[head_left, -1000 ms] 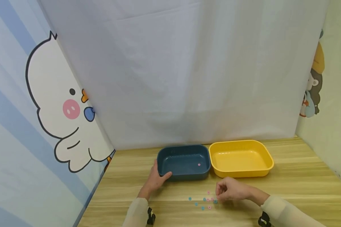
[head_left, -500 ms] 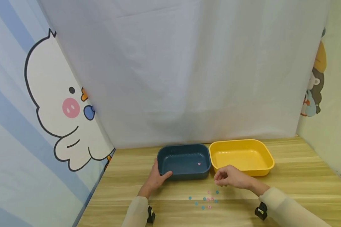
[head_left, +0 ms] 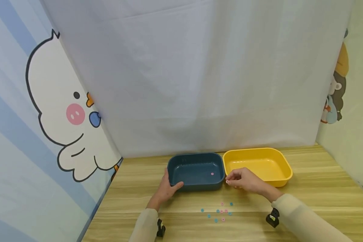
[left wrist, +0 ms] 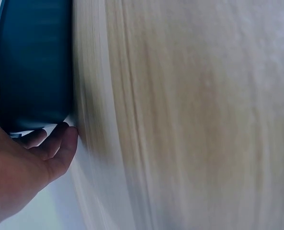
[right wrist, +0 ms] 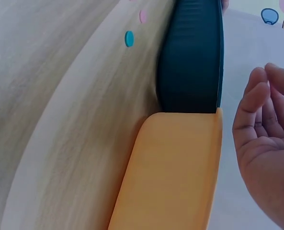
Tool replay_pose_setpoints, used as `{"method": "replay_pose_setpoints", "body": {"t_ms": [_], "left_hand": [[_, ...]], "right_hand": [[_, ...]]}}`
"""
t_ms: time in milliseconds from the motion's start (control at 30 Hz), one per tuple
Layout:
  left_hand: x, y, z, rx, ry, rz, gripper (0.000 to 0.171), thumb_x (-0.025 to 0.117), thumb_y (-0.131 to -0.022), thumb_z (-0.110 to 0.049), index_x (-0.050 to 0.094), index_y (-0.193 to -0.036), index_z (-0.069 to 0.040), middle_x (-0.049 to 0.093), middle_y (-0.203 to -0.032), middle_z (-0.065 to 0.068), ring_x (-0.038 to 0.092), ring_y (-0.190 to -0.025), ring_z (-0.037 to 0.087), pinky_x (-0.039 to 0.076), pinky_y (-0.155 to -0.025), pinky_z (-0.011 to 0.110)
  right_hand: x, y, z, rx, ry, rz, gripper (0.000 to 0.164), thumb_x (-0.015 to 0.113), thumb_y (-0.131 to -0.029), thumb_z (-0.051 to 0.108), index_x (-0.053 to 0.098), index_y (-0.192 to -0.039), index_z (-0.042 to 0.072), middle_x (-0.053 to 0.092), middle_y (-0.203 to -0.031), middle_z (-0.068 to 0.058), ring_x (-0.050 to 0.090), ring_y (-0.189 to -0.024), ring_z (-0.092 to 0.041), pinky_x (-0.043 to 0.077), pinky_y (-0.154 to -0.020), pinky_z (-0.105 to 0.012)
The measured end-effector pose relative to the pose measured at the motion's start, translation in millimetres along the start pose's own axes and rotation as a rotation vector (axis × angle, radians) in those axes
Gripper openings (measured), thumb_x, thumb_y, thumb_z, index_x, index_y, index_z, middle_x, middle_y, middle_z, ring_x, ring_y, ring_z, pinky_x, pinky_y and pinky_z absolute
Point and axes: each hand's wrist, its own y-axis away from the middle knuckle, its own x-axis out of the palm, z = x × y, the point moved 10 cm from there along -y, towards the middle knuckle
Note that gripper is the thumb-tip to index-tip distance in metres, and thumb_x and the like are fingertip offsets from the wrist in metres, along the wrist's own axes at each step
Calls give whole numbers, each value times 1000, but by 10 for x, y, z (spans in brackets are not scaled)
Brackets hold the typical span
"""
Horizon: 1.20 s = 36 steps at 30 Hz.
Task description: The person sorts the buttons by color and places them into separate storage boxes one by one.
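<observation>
My left hand (head_left: 165, 190) grips the left front corner of a dark blue tray (head_left: 196, 188), thumb over the rim; in the left wrist view its fingers curl around the tray's end. One pink button-like disc (head_left: 212, 173) lies inside that tray. Just above the front, where the two trays meet, my right hand (head_left: 244, 179) pinches another small pink disc (head_left: 227, 182) between thumb and fingertips. The right wrist view shows the fingertips together, with the disc hidden there. Several loose discs, pink (head_left: 223, 219) and blue (head_left: 231, 204), lie on the table in front of the trays.
A yellow tray (head_left: 269, 183) stands against the right side of the dark blue one, with no disc visible in it. Behind both hangs a pale curtain (head_left: 181, 84). The wood-grain table (head_left: 133, 201) meets printed panels at left and right.
My right hand has lifted from the loose discs and moved up toward the trays with a pink disc. A blue disc it was covering now shows. My left hand keeps its place.
</observation>
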Motion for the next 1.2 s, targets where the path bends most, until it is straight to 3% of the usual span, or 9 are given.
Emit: {"method": "replay_pose_setpoints", "body": {"t_ms": [167,267,400,633,867,1000,1200], "left_hand": [[3,13,-20,-8,-2,6,103,64,-89,-42,-8,-150,0,5,-152,30,13,-138,45,19,-106,59],[9,20,-28,-11,4,10,102,64,-90,-41,-8,-150,-1,5,-152,30,12,-138,45,19,-106,59],[13,25,-35,-5,5,10,101,64,-90,-40,-9,-150,-2,5,-153,29,12,-139,44,18,-107,59],[5,26,-48,8,2,7,101,64,-90,-41,-7,-150,0,6,-152,30,13,-138,45,19,-106,59],[3,25,-42,-1,8,9,102,64,-90,-41,-8,-150,-1,4,-153,29,12,-139,44,19,-107,59],[3,19,-32,-1,0,7,102,64,-90,-41,-8,-150,-1,5,-153,29,13,-138,44,19,-107,58],[-9,21,-29,-1,5,8,102,64,-90,-41,-9,-150,-1,4,-152,30,13,-138,44,19,-106,59]], "right_hand": [[14,-50,28,2,-17,-21,21,66,-90,14,67,-100,-4,64,-82,-13,56,-66,-28,49,-56,-31],[26,-80,73,-12,-10,-29,21,65,-91,13,67,-101,-5,64,-82,-11,57,-68,-26,51,-59,-35],[32,-123,130,-28,17,-46,21,65,-91,14,68,-101,-4,65,-85,-13,58,-70,-21,53,-63,-35],[34,-209,141,-12,18,-84,17,64,-91,12,68,-99,-2,66,-87,-15,62,-77,-33,53,-69,-31],[40,-324,156,-2,9,-111,17,64,-91,13,68,-100,-1,65,-87,-12,61,-76,-26,53,-71,-35],[73,-390,141,10,11,-107,19,64,-91,12,67,-101,-4,65,-89,-16,61,-75,-23,54,-73,-38],[123,-468,159,-12,47,-104,17,63,-90,7,66,-100,-7,65,-90,-18,60,-72,-18,53,-69,-31]]}}
